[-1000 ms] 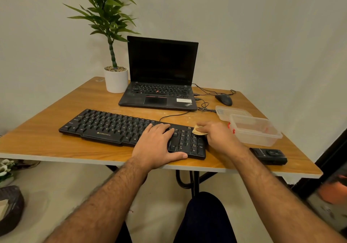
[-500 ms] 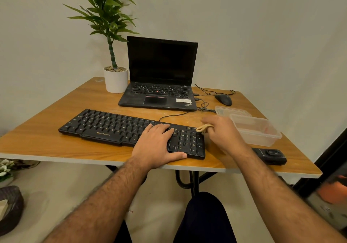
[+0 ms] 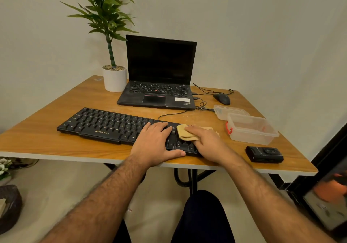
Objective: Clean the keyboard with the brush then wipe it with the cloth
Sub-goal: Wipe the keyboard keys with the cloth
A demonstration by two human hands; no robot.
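Keyboard: black, full-width, lying flat across the near half of the tabletop, its long side roughly parallel to the front edge; a thin black cable leaves its rear edge.
Cloth: tan, crumpled, lying on the right end of the keyboard and spilling off that end onto the tabletop.
Right hand: palm down on the cloth, fingers laid fairly straight over it and pressing it against the keys; no curl around the cloth is visible.
Left hand: palm down on the keyboard just left of the cloth, fingers extended and slightly spread over the keys, thumb stretched along the front edge; it holds nothing.
Brush: cannot be made out in this view.
Laptop: open, screen dark, behind the keyboard.
Potted plant: white pot with a tall green stem, just left of the laptop.
Mouse: dark, at the far right, with cables running to the laptop.
Plastic box: clear, open, right of the cloth; its lid lies touching it behind.
Small black device: near the front right corner, apart from the keyboard.
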